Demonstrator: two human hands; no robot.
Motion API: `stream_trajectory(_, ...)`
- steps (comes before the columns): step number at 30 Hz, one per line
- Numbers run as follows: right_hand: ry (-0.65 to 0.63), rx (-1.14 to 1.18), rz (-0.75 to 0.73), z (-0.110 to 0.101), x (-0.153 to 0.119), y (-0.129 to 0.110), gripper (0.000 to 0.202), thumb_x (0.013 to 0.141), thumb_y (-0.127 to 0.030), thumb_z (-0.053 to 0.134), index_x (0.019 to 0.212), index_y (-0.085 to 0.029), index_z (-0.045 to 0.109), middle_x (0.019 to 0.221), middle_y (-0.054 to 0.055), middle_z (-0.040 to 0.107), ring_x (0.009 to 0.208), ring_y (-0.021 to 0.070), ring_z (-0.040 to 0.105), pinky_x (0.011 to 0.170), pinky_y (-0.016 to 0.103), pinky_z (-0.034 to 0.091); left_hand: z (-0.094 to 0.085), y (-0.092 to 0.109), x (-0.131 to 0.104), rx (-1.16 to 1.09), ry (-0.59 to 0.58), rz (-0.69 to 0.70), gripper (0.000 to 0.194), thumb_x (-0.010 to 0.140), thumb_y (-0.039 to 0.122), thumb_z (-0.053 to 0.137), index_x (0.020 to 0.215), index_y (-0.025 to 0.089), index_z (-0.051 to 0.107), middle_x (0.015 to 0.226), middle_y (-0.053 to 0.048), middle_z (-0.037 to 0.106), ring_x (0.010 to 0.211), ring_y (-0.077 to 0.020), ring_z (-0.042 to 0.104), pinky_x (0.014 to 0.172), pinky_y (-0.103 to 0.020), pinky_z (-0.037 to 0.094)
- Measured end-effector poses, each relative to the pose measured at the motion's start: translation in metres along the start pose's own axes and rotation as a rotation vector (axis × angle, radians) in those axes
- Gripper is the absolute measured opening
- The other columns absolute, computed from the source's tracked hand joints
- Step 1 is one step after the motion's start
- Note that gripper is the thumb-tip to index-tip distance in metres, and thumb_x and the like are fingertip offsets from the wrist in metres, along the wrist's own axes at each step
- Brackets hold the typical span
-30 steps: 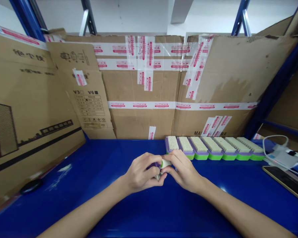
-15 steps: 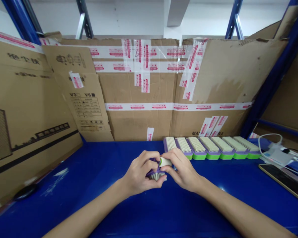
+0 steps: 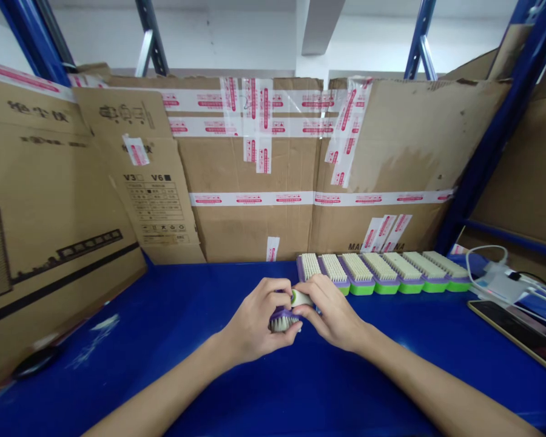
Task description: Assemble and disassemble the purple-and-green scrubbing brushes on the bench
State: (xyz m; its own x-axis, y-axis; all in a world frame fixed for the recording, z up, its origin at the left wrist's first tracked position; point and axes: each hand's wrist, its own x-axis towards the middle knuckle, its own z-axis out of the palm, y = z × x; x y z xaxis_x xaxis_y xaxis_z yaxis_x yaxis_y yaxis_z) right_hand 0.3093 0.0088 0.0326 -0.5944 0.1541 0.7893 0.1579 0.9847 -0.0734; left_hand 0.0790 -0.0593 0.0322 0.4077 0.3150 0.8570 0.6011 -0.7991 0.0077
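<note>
My left hand (image 3: 259,317) is closed around a small purple brush (image 3: 283,321), whose pale bristles point down toward me. My right hand (image 3: 334,312) pinches a white and green piece (image 3: 301,297) against the top of that brush. My fingers cover much of both parts, so how they join is hidden. Both hands are above the blue table (image 3: 255,400), near its middle. Behind them, several purple and green brushes (image 3: 381,274) stand in a row, bristles up.
Cardboard walls (image 3: 250,227) border the back and left of the table. At the right lie a phone (image 3: 519,334) and a white adapter (image 3: 505,282) with cables. A black round object (image 3: 36,362) sits at the left edge.
The whole view has shifted slightly. The brush in my left hand has tilted a little, showing more of its bristles; both hands keep their hold.
</note>
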Motion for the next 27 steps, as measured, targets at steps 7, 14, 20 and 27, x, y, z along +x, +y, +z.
stream_trajectory(7,0.014,-0.063,-0.026,-0.002,0.000,0.000,0.029,0.123,-0.046,0.050,0.129,-0.020,0.062,0.103,0.008,0.070,0.092,0.0254,0.064,0.082,0.040,0.053,0.003,-0.008,-0.003,0.013,-0.023,0.077,0.054,0.100,0.045,0.089,0.136,0.025,0.054,0.121,-0.009,0.068,0.110,-0.0261,0.072,0.094,-0.044,0.068)
stream_trajectory(14,-0.028,-0.095,-0.044,-0.003,-0.003,0.002,0.030,0.124,-0.039,0.045,0.141,-0.020,0.061,0.111,0.011,0.074,0.095,0.0276,0.065,0.086,0.044,0.055,0.002,-0.008,-0.002,0.022,0.022,0.115,0.047,0.103,0.044,0.085,0.134,0.026,0.056,0.115,-0.007,0.069,0.107,-0.0245,0.074,0.092,-0.042,0.069)
stream_trajectory(20,-0.038,-0.111,-0.055,-0.002,-0.003,0.001,0.033,0.125,-0.037,0.040,0.146,-0.019,0.058,0.114,0.011,0.074,0.095,0.0275,0.063,0.086,0.044,0.056,0.004,-0.008,-0.005,0.035,0.045,0.157,0.041,0.105,0.038,0.083,0.133,0.023,0.057,0.118,-0.009,0.070,0.113,-0.0255,0.074,0.097,-0.043,0.069)
stream_trajectory(27,-0.052,-0.108,-0.044,-0.002,-0.006,0.007,0.037,0.124,-0.034,0.040,0.154,-0.019,0.056,0.117,0.013,0.074,0.099,0.0288,0.066,0.088,0.045,0.057,0.008,-0.017,-0.013,0.051,-0.033,0.133,0.067,0.096,0.048,0.092,0.147,0.027,0.053,0.128,-0.011,0.067,0.120,-0.0303,0.073,0.103,-0.052,0.068)
